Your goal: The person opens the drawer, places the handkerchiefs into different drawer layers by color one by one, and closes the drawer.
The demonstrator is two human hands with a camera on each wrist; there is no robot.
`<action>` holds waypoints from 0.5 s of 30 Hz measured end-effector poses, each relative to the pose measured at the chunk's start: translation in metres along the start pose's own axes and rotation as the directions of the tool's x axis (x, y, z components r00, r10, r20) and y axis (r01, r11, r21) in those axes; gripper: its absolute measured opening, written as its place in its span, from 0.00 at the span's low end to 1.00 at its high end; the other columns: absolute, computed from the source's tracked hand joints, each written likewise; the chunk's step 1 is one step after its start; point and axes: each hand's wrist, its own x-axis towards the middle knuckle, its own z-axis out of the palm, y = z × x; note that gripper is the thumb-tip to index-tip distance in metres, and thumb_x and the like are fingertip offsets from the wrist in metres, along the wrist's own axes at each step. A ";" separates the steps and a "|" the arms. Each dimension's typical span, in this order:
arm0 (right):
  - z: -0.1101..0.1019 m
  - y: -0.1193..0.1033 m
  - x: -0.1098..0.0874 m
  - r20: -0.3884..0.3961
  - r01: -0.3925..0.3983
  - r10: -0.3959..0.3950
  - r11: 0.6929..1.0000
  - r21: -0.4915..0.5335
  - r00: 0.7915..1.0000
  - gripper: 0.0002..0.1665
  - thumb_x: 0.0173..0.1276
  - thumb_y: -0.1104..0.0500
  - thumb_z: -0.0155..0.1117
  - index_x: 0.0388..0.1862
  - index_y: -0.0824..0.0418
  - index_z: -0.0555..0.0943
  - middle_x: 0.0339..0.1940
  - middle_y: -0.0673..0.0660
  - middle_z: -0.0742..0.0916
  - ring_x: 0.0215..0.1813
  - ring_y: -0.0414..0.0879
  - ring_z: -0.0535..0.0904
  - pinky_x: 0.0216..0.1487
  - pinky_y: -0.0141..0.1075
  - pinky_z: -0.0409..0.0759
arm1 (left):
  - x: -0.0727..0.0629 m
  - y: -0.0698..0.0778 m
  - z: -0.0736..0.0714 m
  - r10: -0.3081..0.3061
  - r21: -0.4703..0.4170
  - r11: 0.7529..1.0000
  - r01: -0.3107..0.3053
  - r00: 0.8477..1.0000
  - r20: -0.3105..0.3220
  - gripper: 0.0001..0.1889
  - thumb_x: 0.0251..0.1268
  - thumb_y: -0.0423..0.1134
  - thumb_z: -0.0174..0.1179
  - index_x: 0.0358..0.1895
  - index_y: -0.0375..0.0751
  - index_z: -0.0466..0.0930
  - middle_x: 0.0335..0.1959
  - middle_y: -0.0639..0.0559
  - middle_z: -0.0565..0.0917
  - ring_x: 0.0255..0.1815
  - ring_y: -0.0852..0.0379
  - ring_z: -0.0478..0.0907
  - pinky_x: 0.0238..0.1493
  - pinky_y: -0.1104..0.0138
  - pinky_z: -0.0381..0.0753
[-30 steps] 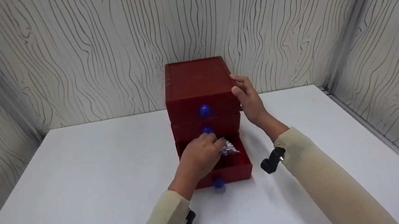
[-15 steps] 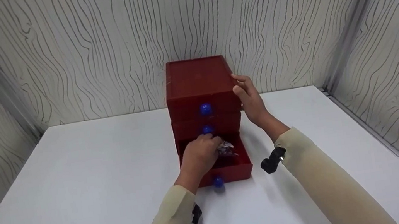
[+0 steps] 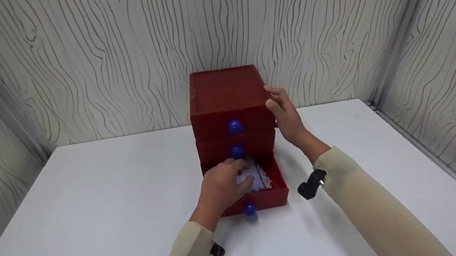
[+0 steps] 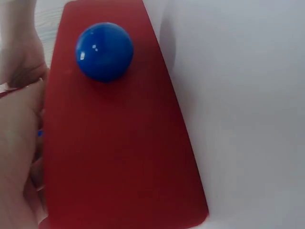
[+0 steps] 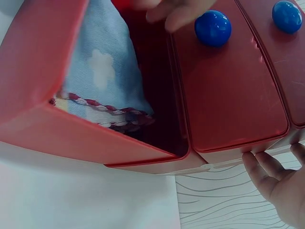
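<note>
A light blue cloth pouch [image 5: 121,62] with a white flower and a red-and-white twisted cord lies in the pulled-out bottom drawer [image 3: 267,199] of a red drawer cabinet [image 3: 227,89]. Over the drawer is my left hand [image 3: 220,187], thumb and fingers spread apart above the pouch. In the right wrist view its fingertips [image 5: 183,15] stand clear of the cloth. My right hand [image 3: 289,117] rests against the cabinet's right side near the top, fingertips touching the wall. Part of the pouch is hidden behind my left hand in the head view.
Each drawer front has a round blue knob, such as the bottom knob [image 3: 249,209]. The two upper drawers are closed. The cabinet stands on a white table [image 3: 111,216], before a wood-grain patterned back wall [image 3: 112,64].
My left hand has let go of the crumpled pouch, which now lies flatter and further forward in the drawer. The left fingers have spread. My right hand has stayed on the cabinet.
</note>
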 end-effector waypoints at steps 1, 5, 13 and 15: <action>0.000 0.000 0.000 0.001 0.002 -0.002 1.000 0.001 1.000 0.31 0.77 0.52 0.42 0.76 0.58 0.58 0.70 0.64 0.71 0.52 0.45 0.80 0.41 0.34 0.83 | -0.003 0.000 -0.001 0.009 -0.012 1.000 -0.009 1.000 -0.015 0.14 0.59 0.50 0.66 0.47 0.51 0.85 0.36 0.56 0.86 0.33 0.62 0.79 0.40 0.70 0.83; -0.001 0.000 0.001 0.004 0.003 -0.003 1.000 0.000 1.000 0.31 0.77 0.52 0.41 0.76 0.57 0.57 0.69 0.65 0.70 0.49 0.40 0.80 0.40 0.34 0.83 | -0.018 -0.002 -0.005 0.081 -0.011 0.997 -0.082 0.995 -0.062 0.12 0.58 0.51 0.65 0.42 0.51 0.85 0.28 0.57 0.84 0.26 0.64 0.73 0.29 0.75 0.76; -0.001 0.004 0.003 0.002 -0.016 0.016 1.000 0.017 1.000 0.31 0.76 0.56 0.40 0.76 0.59 0.56 0.69 0.67 0.70 0.46 0.38 0.81 0.38 0.34 0.83 | -0.044 0.000 -0.007 0.254 0.119 0.965 -0.235 0.950 -0.183 0.10 0.54 0.53 0.66 0.32 0.53 0.85 0.16 0.60 0.80 0.17 0.66 0.67 0.18 0.76 0.63; -0.003 0.013 0.006 -0.001 -0.016 0.016 1.000 0.023 1.000 0.31 0.76 0.54 0.40 0.76 0.58 0.56 0.70 0.66 0.70 0.47 0.38 0.81 0.37 0.34 0.83 | -0.049 0.002 -0.007 0.240 0.088 0.969 -0.229 0.960 -0.142 0.11 0.54 0.54 0.67 0.33 0.54 0.86 0.16 0.60 0.80 0.17 0.67 0.67 0.19 0.77 0.63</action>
